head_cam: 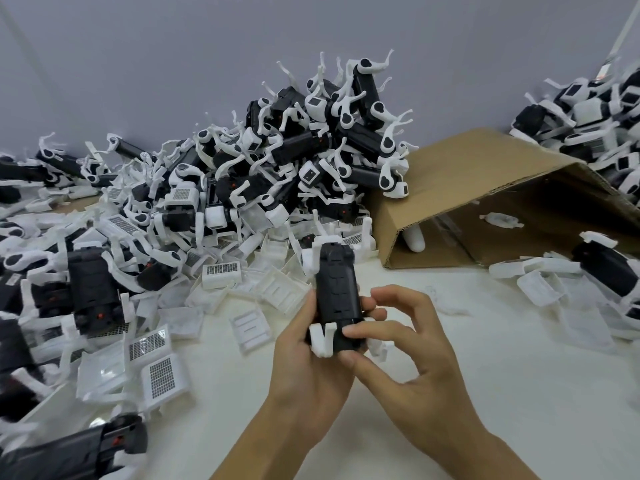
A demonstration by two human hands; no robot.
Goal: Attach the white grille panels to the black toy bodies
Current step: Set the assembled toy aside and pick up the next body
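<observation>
A plain grey-lilac wall [156, 64] fills the upper half of the view, smooth and evenly lit, with no hard shadows on it. Below it runs a white table [485, 358], its bare surface matte and pale. A brown corrugated cardboard box [485, 174] lies tipped on its side on the table, its open mouth facing the viewer and its inside in shadow. At the upper right a pale strip [623, 32] slants across the wall.

Two hands [349, 344], one cardboard box [485, 188], uncountable toy bodies [337, 289].
</observation>
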